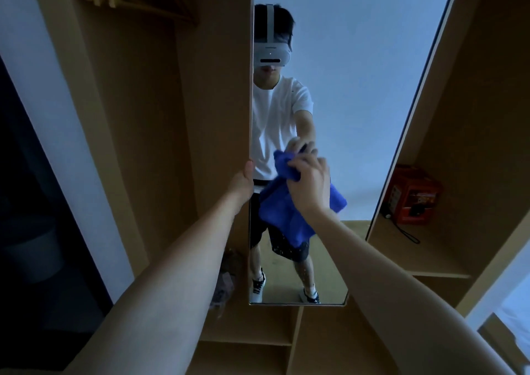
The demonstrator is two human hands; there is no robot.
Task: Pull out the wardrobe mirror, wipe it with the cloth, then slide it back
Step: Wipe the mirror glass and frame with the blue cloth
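Wiping step judged in hand: tall, narrow, smooth-glass wardrobe mirror (344, 102), pulled out, is steadied at its wooden edge by the curled left hand (243, 180), while the soft, crumpled blue cloth (289, 214) is gripped and pressed to the glass by the right hand (308, 182); broader strokes across unwiped glass are called for next.

Both forearms are bare to the frame edge, with no sleeve, watch or ring showing on the left hand (243, 178) or the right hand (311, 182). Reflected, the person wears a white headset with a top strap, a white short-sleeved T-shirt, dark speckled shorts and white-and-black trainers.
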